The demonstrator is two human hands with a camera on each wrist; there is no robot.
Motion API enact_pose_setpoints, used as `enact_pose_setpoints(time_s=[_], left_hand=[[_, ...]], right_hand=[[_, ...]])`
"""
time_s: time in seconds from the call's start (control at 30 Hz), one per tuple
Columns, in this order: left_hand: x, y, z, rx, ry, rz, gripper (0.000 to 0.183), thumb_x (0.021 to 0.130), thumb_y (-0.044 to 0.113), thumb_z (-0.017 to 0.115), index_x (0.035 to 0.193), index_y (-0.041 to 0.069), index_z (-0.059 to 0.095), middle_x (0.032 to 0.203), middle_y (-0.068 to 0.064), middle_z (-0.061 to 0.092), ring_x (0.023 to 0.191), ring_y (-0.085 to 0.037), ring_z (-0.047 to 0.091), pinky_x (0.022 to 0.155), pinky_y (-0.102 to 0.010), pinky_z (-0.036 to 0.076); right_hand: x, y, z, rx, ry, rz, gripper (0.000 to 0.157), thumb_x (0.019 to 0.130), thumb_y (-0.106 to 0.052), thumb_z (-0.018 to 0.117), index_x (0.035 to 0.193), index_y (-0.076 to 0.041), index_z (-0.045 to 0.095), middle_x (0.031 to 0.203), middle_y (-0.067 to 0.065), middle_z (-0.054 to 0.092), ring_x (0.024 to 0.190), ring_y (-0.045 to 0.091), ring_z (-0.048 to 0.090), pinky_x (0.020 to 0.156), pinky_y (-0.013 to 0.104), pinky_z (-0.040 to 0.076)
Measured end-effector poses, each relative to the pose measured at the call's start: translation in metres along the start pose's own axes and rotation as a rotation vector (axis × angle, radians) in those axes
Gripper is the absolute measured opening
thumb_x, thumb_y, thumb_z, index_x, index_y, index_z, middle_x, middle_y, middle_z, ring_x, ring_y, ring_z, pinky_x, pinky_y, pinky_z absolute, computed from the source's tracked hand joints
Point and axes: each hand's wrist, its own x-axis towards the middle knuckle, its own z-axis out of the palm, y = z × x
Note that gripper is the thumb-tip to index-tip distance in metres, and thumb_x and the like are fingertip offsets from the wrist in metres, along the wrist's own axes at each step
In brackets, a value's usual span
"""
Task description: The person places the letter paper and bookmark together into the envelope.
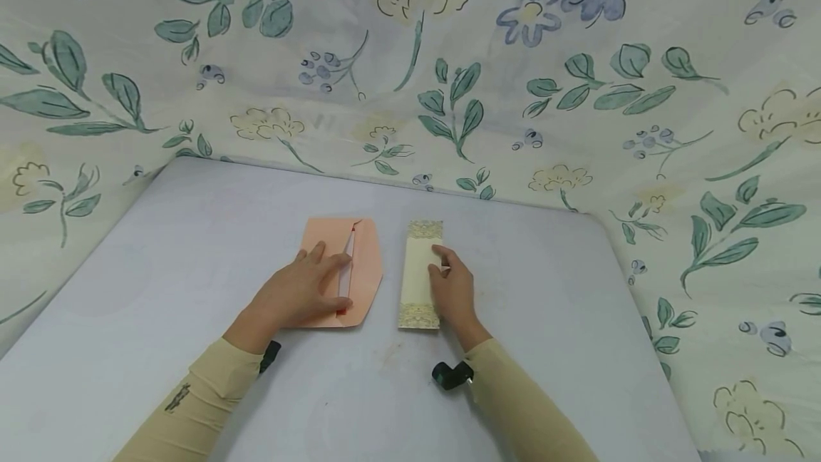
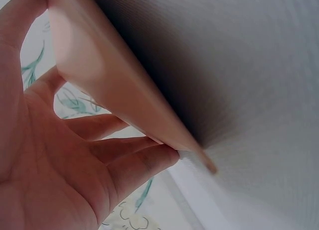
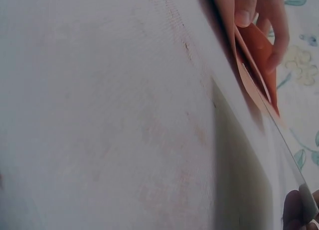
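A peach-coloured paper envelope (image 1: 368,269) lies on the table with a long slit gaping near its right side. My left hand (image 1: 298,287) rests on it, thumb and index fingertips spread at the two ends of the slit. In the left wrist view, spread fingers touch the face of the envelope (image 2: 107,85), which casts a shadow below. To the right, a cream card (image 1: 418,269) with ornate patterned bands at both ends is pinched along its right edge by my right hand (image 1: 455,291). The right wrist view shows right-hand fingertips (image 3: 294,210) at the card's edge.
The table (image 1: 545,291) has a white cover. Behind and beside it hangs a cloth (image 1: 500,113) printed with leaves and flowers. Dark wrist-worn devices (image 1: 452,375) sit under both beige sleeves (image 1: 519,398). Faint reddish marks (image 3: 184,46) show on the table cover.
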Motion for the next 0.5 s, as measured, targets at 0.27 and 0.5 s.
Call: enact_pose_setpoints(time_s=[0.27,0.5], left_hand=[[0.0,0.0,-0.001,-0.007,-0.003,-0.002,0.08,0.084,0.055,0.078,0.15,0.02,0.051,0.159,-0.035,0.026,0.138,-0.065,0.029,0.102,-0.073,0.037],[0.0,-0.001,0.001,0.0,0.001,-0.006,0.08,0.083,0.056,0.078,0.15,0.021,0.051,0.159,-0.034,0.027,0.139,-0.064,0.029,0.102,-0.072,0.038]], right_hand=[[0.001,-0.005,0.007,0.0,-0.004,0.011,0.038,0.099,-0.009,0.064,0.137,-0.012,0.063,0.118,0.011,0.065,0.081,0.014,0.058,0.068,0.027,0.048],[-0.002,-0.012,0.012,0.025,-0.009,-0.019,0.038,0.099,-0.008,0.064,0.137,-0.011,0.063,0.116,0.012,0.064,0.076,0.013,0.056,0.064,0.026,0.046]])
